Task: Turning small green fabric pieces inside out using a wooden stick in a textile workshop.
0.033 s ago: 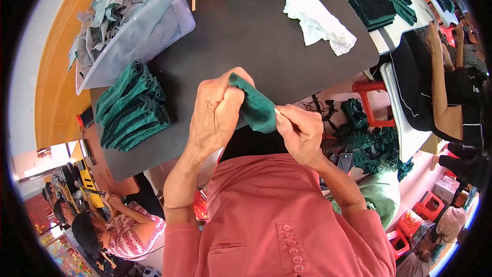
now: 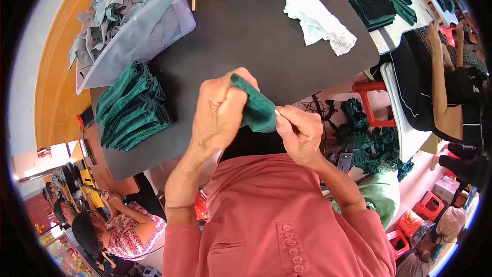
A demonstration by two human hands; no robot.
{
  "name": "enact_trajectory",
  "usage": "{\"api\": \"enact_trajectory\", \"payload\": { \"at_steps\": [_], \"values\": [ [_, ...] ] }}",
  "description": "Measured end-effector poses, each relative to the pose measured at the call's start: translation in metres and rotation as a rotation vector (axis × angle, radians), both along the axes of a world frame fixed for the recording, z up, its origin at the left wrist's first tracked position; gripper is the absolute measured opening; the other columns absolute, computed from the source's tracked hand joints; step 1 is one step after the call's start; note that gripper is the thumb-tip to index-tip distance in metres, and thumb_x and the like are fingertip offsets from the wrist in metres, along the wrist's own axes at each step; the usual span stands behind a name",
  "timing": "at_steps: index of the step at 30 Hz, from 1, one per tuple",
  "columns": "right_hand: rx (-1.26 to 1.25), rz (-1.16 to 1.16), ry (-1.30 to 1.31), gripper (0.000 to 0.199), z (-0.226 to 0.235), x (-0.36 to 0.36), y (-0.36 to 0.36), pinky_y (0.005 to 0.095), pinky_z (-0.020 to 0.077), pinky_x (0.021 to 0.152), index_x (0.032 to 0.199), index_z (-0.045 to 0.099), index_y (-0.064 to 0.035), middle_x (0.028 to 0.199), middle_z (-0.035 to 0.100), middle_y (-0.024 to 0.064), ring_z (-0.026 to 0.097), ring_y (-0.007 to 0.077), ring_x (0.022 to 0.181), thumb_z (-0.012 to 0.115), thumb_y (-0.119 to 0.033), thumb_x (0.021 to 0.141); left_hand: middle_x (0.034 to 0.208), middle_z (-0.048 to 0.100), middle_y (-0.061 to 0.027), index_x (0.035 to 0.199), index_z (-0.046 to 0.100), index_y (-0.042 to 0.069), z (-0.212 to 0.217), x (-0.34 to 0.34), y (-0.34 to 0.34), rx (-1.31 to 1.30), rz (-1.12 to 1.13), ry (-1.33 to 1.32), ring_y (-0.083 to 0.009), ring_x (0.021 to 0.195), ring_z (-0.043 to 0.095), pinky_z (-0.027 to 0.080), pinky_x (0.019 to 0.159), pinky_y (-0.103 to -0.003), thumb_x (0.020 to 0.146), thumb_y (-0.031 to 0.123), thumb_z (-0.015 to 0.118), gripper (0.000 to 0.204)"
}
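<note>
Deep greens, with grey, white and salmon red

Small velvety cloth piece (image 2: 260,110): deep green, plain. Stacked velvety cloth pieces (image 2: 130,107): deep green, lighter sheen streaks. Flat matte surface (image 2: 230,25): dark brownish grey. Crumpled thin cloth (image 2: 312,15): white. Translucent plastic bin (image 2: 148,46): pale bluish; heaped fabric scraps (image 2: 120,0): grey, grey-green. Buttoned fabric shirt (image 2: 251,200): salmon red, matching buttons. Co-worker's short-sleeved top (image 2: 132,233): red-and-white pattern.

Stack (image 2: 132,107) left of held cloth (image 2: 260,111)

A dark tabletop (image 2: 246,31) spreads beyond the hands (image 2: 220,113). Well left of them, an orange panel (image 2: 54,87) borders a pale wall (image 2: 25,113), with bright light on that side too. To their right, a red stool (image 2: 367,88) stands on pinkish floor (image 2: 417,174).
</note>
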State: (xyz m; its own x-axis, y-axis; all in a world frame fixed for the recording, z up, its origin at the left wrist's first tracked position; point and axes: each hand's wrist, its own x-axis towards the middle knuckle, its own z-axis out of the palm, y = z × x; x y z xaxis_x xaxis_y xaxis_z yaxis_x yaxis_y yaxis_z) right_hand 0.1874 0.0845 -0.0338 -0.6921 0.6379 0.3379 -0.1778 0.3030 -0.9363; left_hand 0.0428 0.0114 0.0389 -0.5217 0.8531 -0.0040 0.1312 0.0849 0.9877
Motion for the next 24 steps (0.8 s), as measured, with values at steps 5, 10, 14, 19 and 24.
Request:
{"api": "enact_trajectory", "payload": {
  "at_steps": [5, 10, 14, 19, 24],
  "values": [
    [-0.483, 0.228, -0.026, 0.016, 0.004, 0.002, -0.001, 0.0239, 0.0403, 0.052, 0.092, 0.063, 0.0060, 0.065, 0.055, 0.0069, 0.049, 0.0097, 0.056, 0.058, -0.009, 0.089, 0.060, 0.046, -0.0079, 0.072, 0.049, -0.003, -0.001, 0.000, -0.001, 0.023, 0.012, 0.182, -0.0141, 0.059, 0.044, 0.038, 0.055, -0.030, 0.076, 0.001, 0.039, 0.011],
    [-0.086, 0.037, -0.028, 0.017, 0.009, -0.001, 0.007, 0.0256, 0.0411, 0.053, 0.092, 0.063, 0.0044, 0.067, 0.057, 0.0086, 0.051, 0.0103, 0.056, 0.058, -0.012, 0.090, 0.059, 0.044, -0.0066, 0.073, 0.049, -0.003, 0.005, -0.004, 0.001, -0.090, 0.004, 0.123, -0.0121, 0.056, 0.040, 0.036, 0.053, -0.030, 0.078, 0.005, 0.039, 0.014],
    [0.136, -0.138, -0.012, 0.018, 0.008, -0.002, 0.002, 0.0262, 0.0405, 0.052, 0.089, 0.061, 0.0047, 0.065, 0.055, 0.0088, 0.051, 0.0108, 0.055, 0.056, -0.013, 0.090, 0.059, 0.046, -0.0035, 0.073, 0.052, -0.002, 0.000, 0.011, 0.005, 0.025, 0.007, -0.088, -0.0090, 0.056, 0.041, 0.037, 0.052, -0.028, 0.077, 0.006, 0.039, 0.016],
    [-0.592, 0.248, -0.029, 0.028, 0.003, 0.008, -0.010, 0.0226, 0.0367, 0.050, 0.087, 0.059, 0.0048, 0.064, 0.050, 0.0040, 0.043, 0.0059, 0.057, 0.050, -0.021, 0.095, 0.059, 0.045, -0.0024, 0.072, 0.052, -0.001, -0.007, 0.005, 0.004, -0.056, -0.011, -0.028, -0.0081, 0.057, 0.040, 0.037, 0.053, -0.027, 0.079, 0.007, 0.037, 0.018],
    [-0.033, -0.022, -0.038, 0.016, -0.001, 0.007, -0.001, 0.0240, 0.0387, 0.050, 0.091, 0.061, 0.0049, 0.066, 0.054, 0.0072, 0.047, 0.0083, 0.056, 0.056, -0.010, 0.091, 0.057, 0.039, -0.0013, 0.069, 0.048, 0.000, -0.001, 0.000, 0.004, -0.144, -0.035, 0.002, -0.0072, 0.056, 0.036, 0.034, 0.051, -0.026, 0.080, 0.008, 0.037, 0.017]
  ]
}}
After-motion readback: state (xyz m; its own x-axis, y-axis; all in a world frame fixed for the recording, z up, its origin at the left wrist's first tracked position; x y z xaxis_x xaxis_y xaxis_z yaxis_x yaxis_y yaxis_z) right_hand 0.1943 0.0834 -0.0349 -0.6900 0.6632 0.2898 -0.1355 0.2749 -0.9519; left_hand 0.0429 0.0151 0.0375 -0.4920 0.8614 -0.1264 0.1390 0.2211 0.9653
